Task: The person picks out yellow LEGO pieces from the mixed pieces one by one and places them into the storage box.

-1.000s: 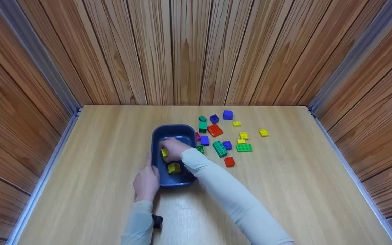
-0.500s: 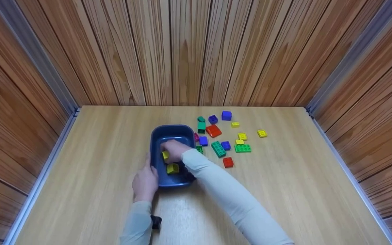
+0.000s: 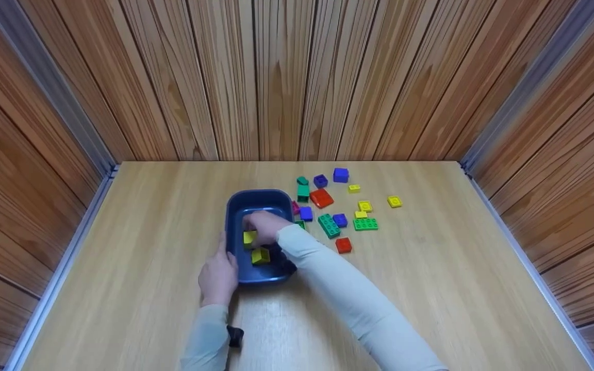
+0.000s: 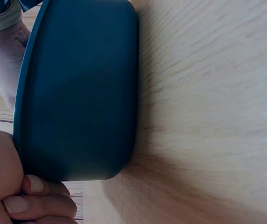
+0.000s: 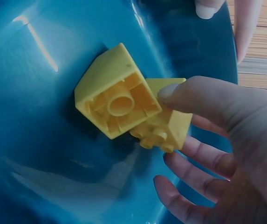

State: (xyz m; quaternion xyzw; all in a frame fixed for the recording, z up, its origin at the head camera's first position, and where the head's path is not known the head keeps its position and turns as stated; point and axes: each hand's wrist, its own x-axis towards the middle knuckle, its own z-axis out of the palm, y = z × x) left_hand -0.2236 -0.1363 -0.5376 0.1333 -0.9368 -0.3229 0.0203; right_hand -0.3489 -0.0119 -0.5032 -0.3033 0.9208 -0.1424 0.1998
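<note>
A dark blue plastic bin [image 3: 261,192] lies on the table with two yellow toy bricks inside. My right hand [image 3: 267,228] reaches into it and pinches one yellow brick [image 5: 175,123] between thumb and fingers, near the bin's left wall. The other yellow brick [image 5: 112,88] lies tipped, its hollow underside showing, overlapping the pinched one in the right wrist view. My left hand [image 3: 218,281] grips the bin's left wall, its thumb [image 5: 207,10] over the rim and its index finger stretched along the outside. In the left wrist view its other fingers [image 4: 44,207] curl by the bin's corner.
To the right of the bin, several loose bricks are spread out: a long green brick [image 3: 329,226], another green brick [image 3: 365,224], red bricks [image 3: 343,245], blue bricks [image 3: 341,175] and yellow bricks [image 3: 394,201]. Wood-panelled walls [image 3: 276,82] stand behind and on both sides of the table.
Inside the bin, the pinched yellow brick has shifted slightly toward the body and shows more beside my right hand. My left hand keeps its grip on the bin. The head view has drifted a little.
</note>
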